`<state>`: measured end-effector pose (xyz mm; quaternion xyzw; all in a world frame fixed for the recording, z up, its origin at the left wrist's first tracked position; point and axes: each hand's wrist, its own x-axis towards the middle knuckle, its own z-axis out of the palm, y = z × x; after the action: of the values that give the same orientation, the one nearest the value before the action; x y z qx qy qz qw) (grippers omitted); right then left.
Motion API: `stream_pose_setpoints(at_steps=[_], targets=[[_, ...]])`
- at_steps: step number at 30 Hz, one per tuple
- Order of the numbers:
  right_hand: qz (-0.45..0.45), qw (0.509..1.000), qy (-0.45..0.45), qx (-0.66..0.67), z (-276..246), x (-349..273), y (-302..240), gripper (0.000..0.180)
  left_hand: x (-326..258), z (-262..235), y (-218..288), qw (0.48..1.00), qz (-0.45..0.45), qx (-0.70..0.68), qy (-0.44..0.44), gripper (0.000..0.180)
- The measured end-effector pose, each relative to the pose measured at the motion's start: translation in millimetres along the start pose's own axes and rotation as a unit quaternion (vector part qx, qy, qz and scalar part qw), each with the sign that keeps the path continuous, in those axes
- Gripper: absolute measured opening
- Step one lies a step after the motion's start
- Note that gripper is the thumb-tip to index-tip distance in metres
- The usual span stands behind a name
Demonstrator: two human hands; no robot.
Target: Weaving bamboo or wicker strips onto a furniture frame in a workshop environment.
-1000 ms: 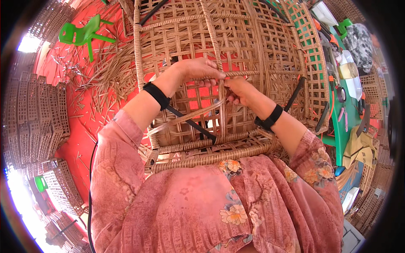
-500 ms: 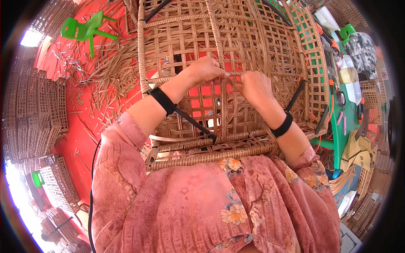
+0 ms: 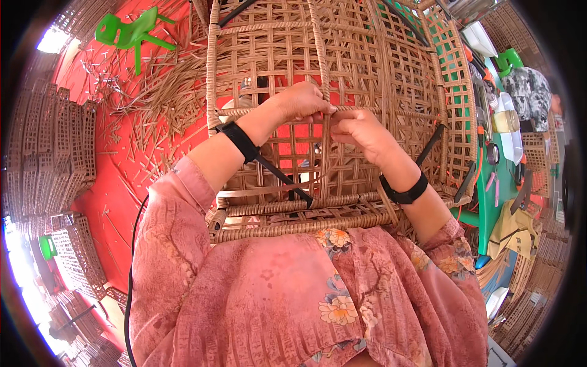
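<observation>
A large brown openwork basket [image 3: 385, 73], woven from flat strips over a wrapped frame, lies across in front of me. My left hand [image 3: 302, 103] pinches a woven strip [image 3: 327, 131] where the upright wrapped rib meets the cross rib. Close on its right, my right hand [image 3: 362, 131] has its thumb and fingers bent together at the same crossing; what lies between them is too small to make out. A loose flat strip [image 3: 263, 190] bows across the lower weave below my hands. Dark bars [image 3: 284, 177] brace the frame's corners.
Cut strips [image 3: 159, 101] litter the red floor [image 3: 125, 183] at left, near a small green chair [image 3: 131, 35]. At right, a green table [image 3: 487, 205] carries a tape roll [image 3: 493, 153], a jar [image 3: 505, 121] and tools. Stacked baskets [image 3: 49, 153] stand at far left.
My right hand has rolled over and dropped slightly, its fingers less tightly curled. The left hand stays at the crossing. The loose strip now bows farther across the lower weave.
</observation>
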<state>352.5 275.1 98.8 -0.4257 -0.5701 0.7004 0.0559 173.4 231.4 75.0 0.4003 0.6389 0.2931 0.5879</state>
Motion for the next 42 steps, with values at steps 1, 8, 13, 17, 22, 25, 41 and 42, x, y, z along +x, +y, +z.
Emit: stream_pose_setpoints(at_steps=[1,8,13,17,22,25,41,42], targets=[[0.033,0.994,0.009,0.102,2.1,-2.3,-2.2,0.008,0.2,-1.2,-0.5,1.0,-0.001,0.005,-0.007,0.02],[0.114,0.956,-0.087,0.256,-5.0,13.4,9.3,0.005,-3.4,-2.3,-10.3,0.979,0.1,0.172,0.046,0.031],[0.125,0.919,-0.174,0.332,-15.4,19.3,17.8,0.029,-57.4,14.3,-1.7,0.822,0.277,0.399,0.297,0.029],[0.119,0.918,-0.187,0.329,-9.1,20.4,15.0,0.015,-74.7,33.3,-20.2,0.899,0.141,0.346,0.23,0.028],[0.118,0.919,-0.211,0.311,-10.9,28.4,19.8,0.02,-67.6,37.2,-14.6,0.988,0.004,-0.079,0.131,0.033],[0.116,0.927,-0.182,0.307,-10.5,28.3,21.5,0.021,-68.4,40.5,-20.1,0.969,0.039,-0.197,0.141,0.031],[0.146,0.938,-0.145,0.279,-9.1,20.7,4.9,0.044,-73.0,17.0,-16.1,0.908,0.013,-0.415,0.06,0.029],[0.146,0.938,-0.159,0.271,-10.6,21.3,4.1,0.046,-77.5,14.4,-10.8,0.908,0.013,-0.415,0.059,0.029]])
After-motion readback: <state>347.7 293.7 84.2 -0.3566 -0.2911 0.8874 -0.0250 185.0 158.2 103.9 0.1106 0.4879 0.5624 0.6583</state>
